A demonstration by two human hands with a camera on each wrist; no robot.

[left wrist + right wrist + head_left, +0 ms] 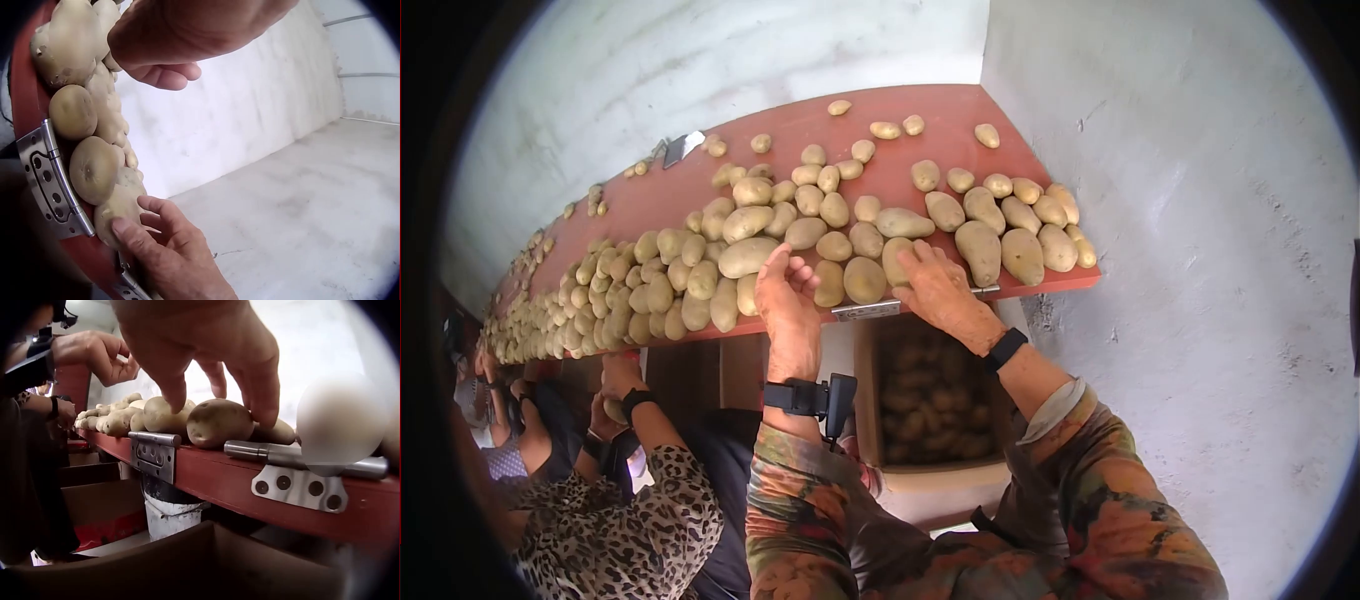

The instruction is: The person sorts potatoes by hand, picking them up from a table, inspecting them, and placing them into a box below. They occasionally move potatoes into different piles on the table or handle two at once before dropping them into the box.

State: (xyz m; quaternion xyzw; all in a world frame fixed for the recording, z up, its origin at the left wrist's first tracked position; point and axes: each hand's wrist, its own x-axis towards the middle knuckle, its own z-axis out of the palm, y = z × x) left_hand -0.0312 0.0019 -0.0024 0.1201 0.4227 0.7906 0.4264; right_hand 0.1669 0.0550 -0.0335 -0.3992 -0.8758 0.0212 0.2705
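Nearest, at 6 o'clock below the hands, an open box [940, 492] shows potatoes inside, in shadow. At 8 o'clock sits a second person [630, 520] in leopard print.

Above the box runs the red table [940, 130] edge with a metal hinge [866, 311]. The right hand [935, 285] lies at that edge, thumb and fingers curled round a potato [895, 262]. In the left wrist view the thumb presses the potato's near side. The potato sits on the table at the rim, just at 1 o'clock of the hinge.

The left hand [785, 290], at 9 o'clock of the right and well clear of it, hangs over the edge with fingers loosely curled, grasping nothing.

Beyond both hands, toward 12 o'clock, the heap [805, 232] of potatoes spreads over the table, thinning to single ones near the far wall [1180, 200].
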